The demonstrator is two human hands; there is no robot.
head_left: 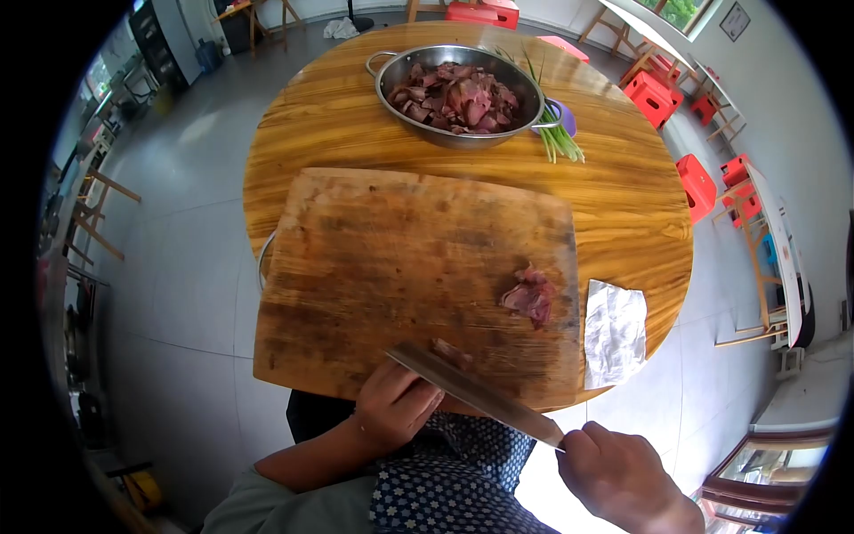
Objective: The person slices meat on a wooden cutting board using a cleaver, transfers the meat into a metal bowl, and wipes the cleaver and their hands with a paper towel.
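My right hand is closed around the handle of a kitchen knife, its long blade slanting up to the left over the near edge of a wooden cutting board. Against the near side of the blade, close to its tip, my left hand has its fingers bent and together; whatever lies beneath them is hidden. A small strip of dark red meat lies just past the blade. Several thin meat slices form a little pile on the board's right side.
Behind the board, a two-handled steel pan holds many meat pieces. Green onions and a purple object lie beside it. A crumpled white cloth or paper is right of the board on the round wooden table. Red stools stand beyond.
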